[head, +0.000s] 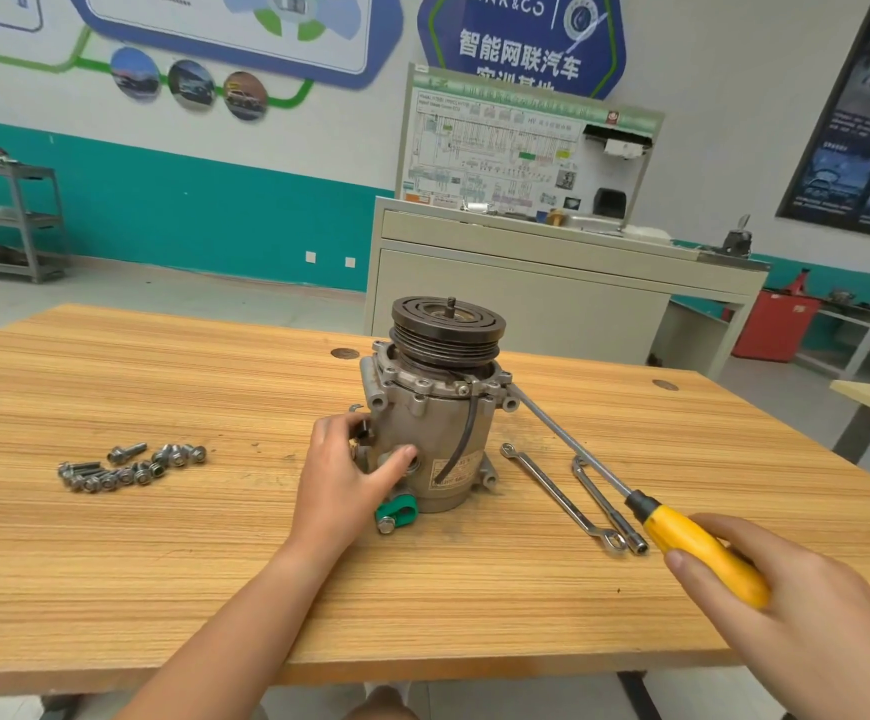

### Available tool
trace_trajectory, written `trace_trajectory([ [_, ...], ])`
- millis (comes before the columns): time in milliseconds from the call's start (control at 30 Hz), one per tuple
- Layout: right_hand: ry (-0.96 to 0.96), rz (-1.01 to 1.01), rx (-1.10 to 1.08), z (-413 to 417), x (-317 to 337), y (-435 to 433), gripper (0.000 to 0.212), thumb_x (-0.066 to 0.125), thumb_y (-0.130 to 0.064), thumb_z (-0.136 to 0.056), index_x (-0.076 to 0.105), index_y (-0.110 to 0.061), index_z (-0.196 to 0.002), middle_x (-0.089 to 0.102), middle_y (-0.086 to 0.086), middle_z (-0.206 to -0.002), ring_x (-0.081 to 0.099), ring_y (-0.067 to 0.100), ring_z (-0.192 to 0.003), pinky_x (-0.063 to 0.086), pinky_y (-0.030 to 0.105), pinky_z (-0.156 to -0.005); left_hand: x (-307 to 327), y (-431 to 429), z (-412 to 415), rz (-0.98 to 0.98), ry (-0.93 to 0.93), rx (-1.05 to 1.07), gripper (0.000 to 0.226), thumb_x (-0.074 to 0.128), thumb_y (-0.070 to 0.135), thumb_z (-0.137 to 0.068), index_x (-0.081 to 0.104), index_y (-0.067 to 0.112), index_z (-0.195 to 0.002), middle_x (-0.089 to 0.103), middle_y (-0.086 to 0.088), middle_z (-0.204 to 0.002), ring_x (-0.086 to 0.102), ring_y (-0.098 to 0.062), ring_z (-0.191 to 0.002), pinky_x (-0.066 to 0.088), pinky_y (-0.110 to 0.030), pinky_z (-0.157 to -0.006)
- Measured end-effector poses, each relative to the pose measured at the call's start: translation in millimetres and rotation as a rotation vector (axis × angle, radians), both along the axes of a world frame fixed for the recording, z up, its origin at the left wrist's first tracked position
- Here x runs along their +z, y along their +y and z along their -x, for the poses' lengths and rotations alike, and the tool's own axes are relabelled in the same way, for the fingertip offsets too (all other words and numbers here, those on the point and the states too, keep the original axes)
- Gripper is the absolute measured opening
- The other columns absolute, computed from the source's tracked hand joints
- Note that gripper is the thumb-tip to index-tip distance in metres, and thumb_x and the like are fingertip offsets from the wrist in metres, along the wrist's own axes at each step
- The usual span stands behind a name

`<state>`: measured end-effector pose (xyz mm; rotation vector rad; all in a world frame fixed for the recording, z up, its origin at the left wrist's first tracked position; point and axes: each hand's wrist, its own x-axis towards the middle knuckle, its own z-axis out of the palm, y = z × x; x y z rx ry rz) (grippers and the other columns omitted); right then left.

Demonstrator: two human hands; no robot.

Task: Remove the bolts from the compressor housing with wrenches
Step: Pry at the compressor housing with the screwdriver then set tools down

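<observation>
Head view shows your wooden desk (163, 563) with the compressor (438, 428) standing upright near its middle, pulley end up. Your left hand (350, 475) wraps the housing's lower left side with the thumb pressed across its front, while your right hand (796, 600) curls round the yellow handle of a long driver (703, 550), whose shaft slants up to the housing's upper right rim. Two wrenches (560, 496) lie side by side on the desk between the compressor and your right hand, and loose bolts (126, 467) sit clustered well to the left.
</observation>
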<state>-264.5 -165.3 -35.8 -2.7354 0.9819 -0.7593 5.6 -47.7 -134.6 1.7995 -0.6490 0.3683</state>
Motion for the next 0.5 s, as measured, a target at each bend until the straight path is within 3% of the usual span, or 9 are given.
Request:
trace_trajectory([
  [67,0.063,0.056,0.001,-0.4,3.6,5.7,0.015,0.043,-0.055,-0.085,0.036,-0.049,-0.096,0.045,-0.022,-0.078,0.040,0.007,-0.072,0.028,0.017,-0.056,0.2,-0.9,0.5,-0.004,-0.003,0.010,0.063,0.076,0.040,-0.072,0.051,0.012,-0.123,0.045,0.007,-0.110,0.042,-0.002,-0.095,0.028,0.008,-0.072],
  [233,0.186,0.207,0.034,-7.8,13.2,23.2,0.035,0.030,-0.053,-0.091,0.026,-0.044,-0.124,0.043,-0.017,-0.099,0.040,0.005,-0.082,0.027,0.018,-0.064,2.6,-2.1,1.4,-0.014,-0.003,0.039,0.063,0.077,0.040,-0.071,0.052,0.011,-0.121,0.045,0.007,-0.108,0.044,-0.005,-0.098,0.034,0.001,-0.069],
  [333,0.295,0.296,0.083,-21.3,10.5,42.5,0.039,0.025,-0.046,-0.095,0.019,-0.031,-0.131,0.036,-0.010,-0.090,0.047,0.010,-0.082,0.030,0.020,-0.063,2.7,-3.4,6.0,-0.013,0.003,0.053,0.063,0.079,0.040,-0.068,0.053,0.008,-0.116,0.045,0.005,-0.105,0.048,-0.013,-0.101,0.037,-0.012,-0.077],
  [400,0.330,0.298,0.094,-30.7,9.5,54.7,0.037,0.026,-0.038,-0.096,0.020,-0.024,-0.130,0.030,-0.006,-0.081,0.043,0.016,-0.076,0.029,0.021,-0.053,1.9,-4.5,11.1,-0.025,0.001,0.065,0.062,0.079,0.042,-0.067,0.053,0.007,-0.111,0.045,0.003,-0.103,0.048,-0.016,-0.101,0.042,-0.025,-0.082],
  [500,0.326,0.308,0.085,-39.4,3.8,63.9,0.041,0.029,-0.032,-0.096,0.018,-0.018,-0.133,0.029,-0.004,-0.079,0.047,0.018,-0.078,0.023,0.022,-0.045,-0.4,-5.5,14.2,-0.042,-0.017,0.078,0.062,0.078,0.046,-0.067,0.052,0.008,-0.108,0.046,0.002,-0.102,0.046,-0.015,-0.098,0.042,-0.028,-0.082],
])
